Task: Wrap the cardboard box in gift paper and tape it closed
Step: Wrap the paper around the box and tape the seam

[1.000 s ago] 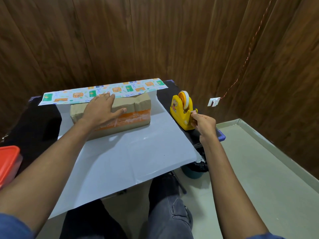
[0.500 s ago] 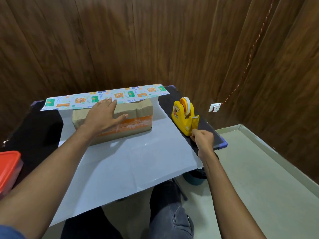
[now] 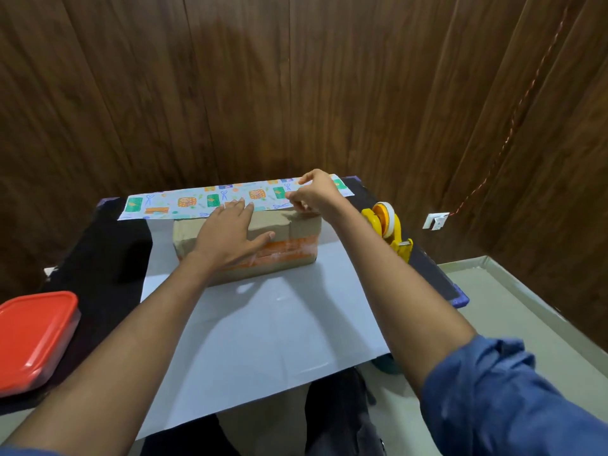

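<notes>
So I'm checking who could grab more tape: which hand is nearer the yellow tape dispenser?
Right. The right hand is over the box's far right corner, just left of the tape dispenser. The left hand lies flat on the box, farther left.

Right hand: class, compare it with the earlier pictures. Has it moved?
Yes. The right hand has left the yellow tape dispenser and gone left and away, to the far right end of the cardboard box.
</notes>
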